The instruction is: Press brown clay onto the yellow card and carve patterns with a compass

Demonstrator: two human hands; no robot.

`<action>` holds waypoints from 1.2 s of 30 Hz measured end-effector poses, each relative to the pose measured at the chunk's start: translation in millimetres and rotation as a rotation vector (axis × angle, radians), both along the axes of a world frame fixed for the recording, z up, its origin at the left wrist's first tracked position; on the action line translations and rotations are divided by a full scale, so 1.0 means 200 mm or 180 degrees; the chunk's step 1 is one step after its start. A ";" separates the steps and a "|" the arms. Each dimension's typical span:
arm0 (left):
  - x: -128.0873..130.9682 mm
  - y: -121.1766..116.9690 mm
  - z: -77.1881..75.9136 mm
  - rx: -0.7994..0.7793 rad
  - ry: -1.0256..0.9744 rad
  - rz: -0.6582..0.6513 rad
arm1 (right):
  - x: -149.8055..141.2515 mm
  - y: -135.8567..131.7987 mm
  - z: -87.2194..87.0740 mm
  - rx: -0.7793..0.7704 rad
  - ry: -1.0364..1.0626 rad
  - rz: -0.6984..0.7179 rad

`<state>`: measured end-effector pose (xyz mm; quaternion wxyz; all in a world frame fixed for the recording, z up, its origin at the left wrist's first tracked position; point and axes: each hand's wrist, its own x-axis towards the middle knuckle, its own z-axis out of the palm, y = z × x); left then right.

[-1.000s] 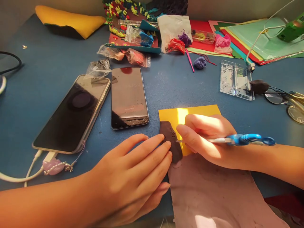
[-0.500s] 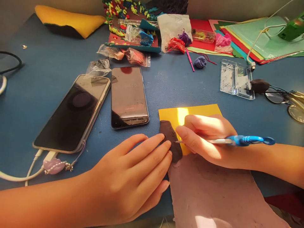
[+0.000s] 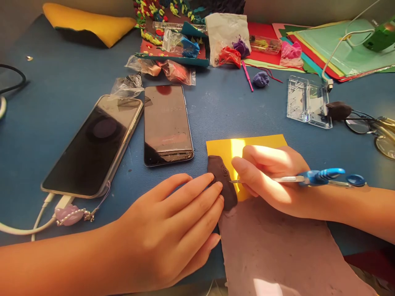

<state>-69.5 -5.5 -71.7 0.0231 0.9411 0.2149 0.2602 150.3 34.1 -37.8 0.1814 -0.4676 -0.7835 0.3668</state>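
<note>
A dark brown strip of modelling clay [image 3: 220, 168] lies along the left side of a yellow sheet [image 3: 259, 140], a small spiral pressed into its surface. Flat against the strip's left edge rest the outstretched fingertips of my left hand [image 3: 173, 230]. My right hand [image 3: 271, 174] is closed around the metal blades of what look like blue-handled scissors [image 3: 321, 176]. Their thin tip touches the clay or sits just above it; I cannot tell which. The handles stick out to the right over my wrist. Below is a pinkish-brown sheet with a rough edge [image 3: 277, 246].
Two phones lie to the left, one on a cable [image 3: 92, 148], one dark-screened [image 3: 168, 127]. A clear plastic case [image 3: 308, 102] and glasses [image 3: 358, 125] are at right. Bagged clay [image 3: 177, 73], a purple lump [image 3: 261, 79] and coloured sheets [image 3: 345, 45] line the back.
My right hand has shifted slightly, and the scissors' tip sits a little higher and further right. The handles now show spread apart. My left hand has stayed in place.
</note>
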 end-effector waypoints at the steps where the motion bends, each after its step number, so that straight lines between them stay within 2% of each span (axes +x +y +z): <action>1: 0.00 0.00 0.00 -0.0009 0.0010 0.0013 | 0.00 0.00 0.00 -0.0036 -0.0004 0.0027; 7: 0.00 0.00 0.02 -0.0093 0.0128 0.0030 | 0.00 -0.01 -0.01 -0.0045 0.0116 0.0006; 12: -0.02 0.01 0.05 -0.0104 0.0407 -0.0162 | 0.00 -0.01 -0.01 -0.0095 0.0150 0.0058; 19: 0.00 0.01 0.01 0.0061 0.0031 -0.0018 | 0.00 0.00 -0.02 -0.0130 0.0346 0.0156; 25: -0.01 0.02 0.04 -0.0117 0.0372 -0.0103 | 0.00 0.00 -0.03 -0.0063 0.0497 0.0270; 31: 0.00 0.01 0.00 0.0061 0.0026 0.0002 | 0.01 0.00 -0.04 -0.0193 0.0605 0.0353; 36: 0.01 0.01 0.00 0.0108 0.0022 -0.0033 | 0.01 0.00 -0.04 -0.0238 0.0721 0.0432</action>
